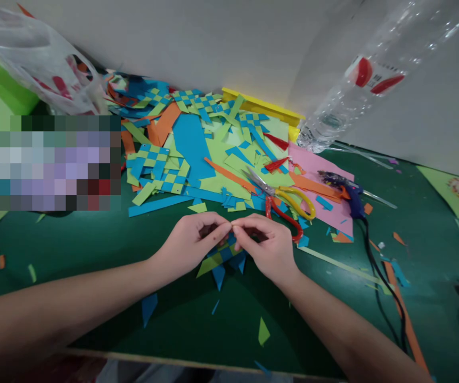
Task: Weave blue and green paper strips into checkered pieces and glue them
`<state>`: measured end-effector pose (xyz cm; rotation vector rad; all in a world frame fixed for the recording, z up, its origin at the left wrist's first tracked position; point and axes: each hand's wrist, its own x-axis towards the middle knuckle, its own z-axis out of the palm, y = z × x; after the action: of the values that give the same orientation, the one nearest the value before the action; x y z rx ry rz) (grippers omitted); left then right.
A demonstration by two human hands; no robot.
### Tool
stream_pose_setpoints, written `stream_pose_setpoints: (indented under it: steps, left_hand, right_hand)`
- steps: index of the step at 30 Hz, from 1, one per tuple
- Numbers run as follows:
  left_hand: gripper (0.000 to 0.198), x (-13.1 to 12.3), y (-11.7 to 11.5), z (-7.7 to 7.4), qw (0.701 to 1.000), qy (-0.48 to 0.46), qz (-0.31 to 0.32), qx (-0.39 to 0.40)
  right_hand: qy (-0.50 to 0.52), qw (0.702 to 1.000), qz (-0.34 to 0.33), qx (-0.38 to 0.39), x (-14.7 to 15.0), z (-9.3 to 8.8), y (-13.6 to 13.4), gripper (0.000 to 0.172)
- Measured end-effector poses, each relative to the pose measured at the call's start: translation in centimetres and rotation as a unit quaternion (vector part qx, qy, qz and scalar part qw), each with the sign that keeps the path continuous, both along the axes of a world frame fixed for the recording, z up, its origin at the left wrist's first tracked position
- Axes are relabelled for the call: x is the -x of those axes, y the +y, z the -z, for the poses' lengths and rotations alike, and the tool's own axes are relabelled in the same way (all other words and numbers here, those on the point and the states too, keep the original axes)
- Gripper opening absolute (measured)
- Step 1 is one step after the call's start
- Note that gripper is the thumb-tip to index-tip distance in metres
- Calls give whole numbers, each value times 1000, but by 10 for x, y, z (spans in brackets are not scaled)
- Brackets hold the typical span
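My left hand (pixel 195 236) and my right hand (pixel 267 242) meet above the green table, thumbs and forefingers pinched tip to tip. What sits between the fingertips is too small to make out. Right below the fingers is a woven piece of blue and green paper strips (pixel 223 258), its pointed strip ends sticking out; the hands partly cover it, and I cannot tell whether other fingers grip it. Just beyond my right hand lie scissors (pixel 271 192) with one yellow and one red handle, blades partly spread.
Behind the hands spreads a heap of paper strips and woven pieces (pixel 193 143) with red tassels (pixel 276 164). A blue glue gun (pixel 355 202) with a black cord lies right, by pink paper (pixel 321 159). A plastic bottle (pixel 333 114) and a plastic bag (pixel 49 58) stand behind.
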<state>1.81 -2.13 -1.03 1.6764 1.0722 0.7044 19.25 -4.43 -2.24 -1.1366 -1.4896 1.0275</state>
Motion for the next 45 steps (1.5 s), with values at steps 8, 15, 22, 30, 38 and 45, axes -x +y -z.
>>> stream_pose_setpoints:
  steps: [8, 15, 22, 30, 38, 45]
  left_hand:
    - [27, 0, 1, 2, 1000, 1, 3, -1]
    - [27, 0, 0, 1, 1000, -4, 5, 6]
    - [28, 1, 0, 1, 1000, -8, 3, 18]
    - [27, 0, 1, 1, 999, -31, -2, 36]
    - [26, 0, 1, -1, 999, -22, -7, 28]
    - [25, 0, 1, 2, 1000, -10, 4, 18]
  right_hand:
    - [-4, 1000, 0, 0, -1, 3, -1, 8]
    - [1, 1000, -2, 10, -1, 2, 1, 8]
    - [7, 1000, -8, 10, -1, 1, 1, 9]
    - [-48, 998, -20, -37, -3, -2, 2, 11]
    - [-86, 995, -3, -53, -3, -3, 1, 11]
    - [-90, 994, 8, -63, -2, -2, 1, 10]
